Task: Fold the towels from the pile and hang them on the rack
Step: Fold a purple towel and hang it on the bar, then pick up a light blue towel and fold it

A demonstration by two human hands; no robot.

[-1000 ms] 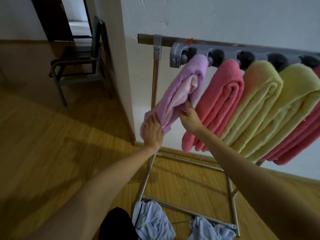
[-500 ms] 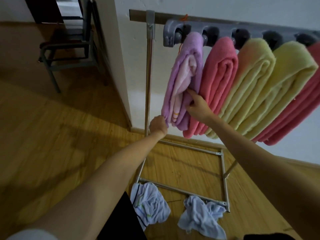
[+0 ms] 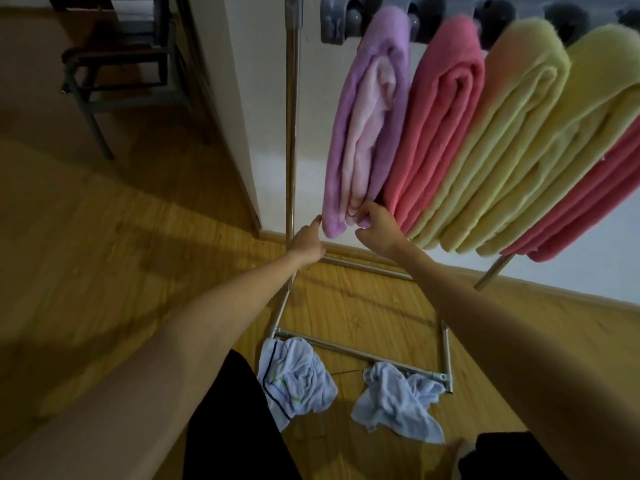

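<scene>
A folded purple towel [image 3: 367, 133] with a pale pink inner layer hangs at the left end of the rack's grey peg bar [image 3: 332, 26]. My left hand [image 3: 306, 242] reaches up beside the rack's steel pole [image 3: 292, 133], its straight fingertips touching the towel's lower left corner. My right hand [image 3: 379, 230] is at the towel's lower right end, with curled fingers and thumb pinching the bottom edge. Two crumpled light blue towels [image 3: 298, 379] [image 3: 398, 405] lie on the floor at the rack's base bar.
To the right of the purple towel hang a pink towel [image 3: 440, 116], two yellow towels [image 3: 512, 133] [image 3: 575, 143] and another pink one [image 3: 588, 202]. A dark chair [image 3: 128, 64] stands far left on the wooden floor. The white wall is behind the rack.
The purple towel has swung down from a slant and now hangs straight. Both hands slid down its length to the bottom edge. The view has tilted down.
</scene>
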